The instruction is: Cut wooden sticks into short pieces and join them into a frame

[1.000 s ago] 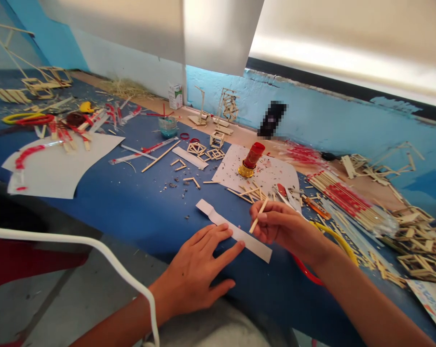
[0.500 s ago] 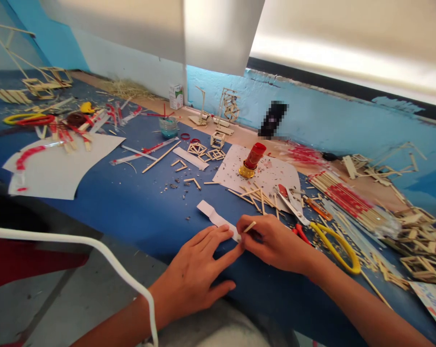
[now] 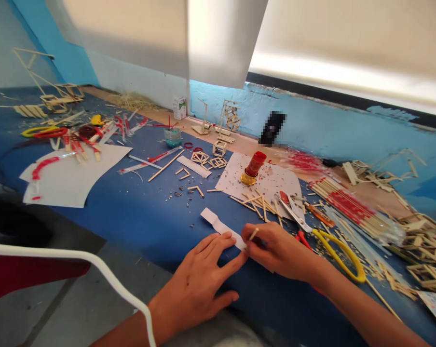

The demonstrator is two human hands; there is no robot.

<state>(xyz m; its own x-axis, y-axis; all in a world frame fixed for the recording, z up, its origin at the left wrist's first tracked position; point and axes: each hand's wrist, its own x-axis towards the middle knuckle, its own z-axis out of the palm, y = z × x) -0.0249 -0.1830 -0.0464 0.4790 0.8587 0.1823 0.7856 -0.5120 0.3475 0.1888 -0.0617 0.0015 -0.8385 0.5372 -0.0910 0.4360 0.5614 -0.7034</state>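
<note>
Evidently, by the right hand a short stick is pinched at the paper strip, which is held on the blue table under the left hand's spread fingers. If pressed too lightly, the strip could be dragged askew; farther out, the scissors could be knocked into loose sticks by a careless forearm.

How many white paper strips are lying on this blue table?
2. The near strip lies partly under the left hand; the far strip lies just right of a long wooden stick. More may be hidden in the clutter.
</note>
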